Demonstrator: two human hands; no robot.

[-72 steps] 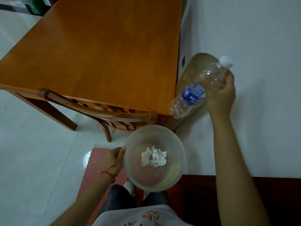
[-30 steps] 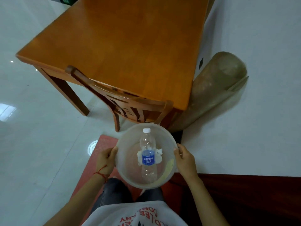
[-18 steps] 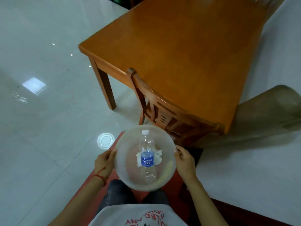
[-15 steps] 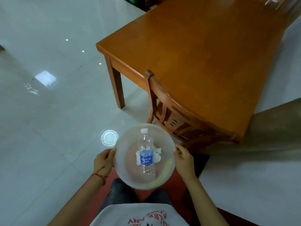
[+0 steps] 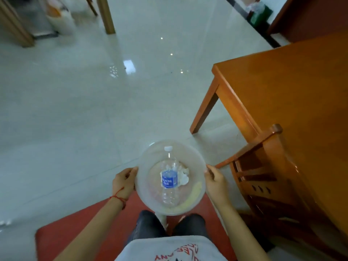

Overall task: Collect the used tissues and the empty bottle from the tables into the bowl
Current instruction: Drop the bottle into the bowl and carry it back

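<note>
I hold a translucent plastic bowl (image 5: 195, 162) in front of my waist with both hands. My left hand (image 5: 124, 182) grips its left rim and my right hand (image 5: 214, 182) grips its right rim. Inside lies an empty clear bottle (image 5: 170, 182) with a blue label and a white cap pointing away from me. Crumpled white tissues (image 5: 183, 176) sit under and beside the bottle. A yellowish patch shows at the bowl's lower right.
An orange wooden table (image 5: 293, 102) stands at the right, with a wooden chair (image 5: 263, 178) pushed against it close to my right hand. Glossy pale floor tiles (image 5: 94, 110) spread to the left and ahead. I stand on a red mat (image 5: 79, 228). Furniture legs and bags are at the far top left.
The bottle went from my right hand into the bowl, and that hand took the bowl's right rim. Since then the view has swung left, so the table slid to the right.
</note>
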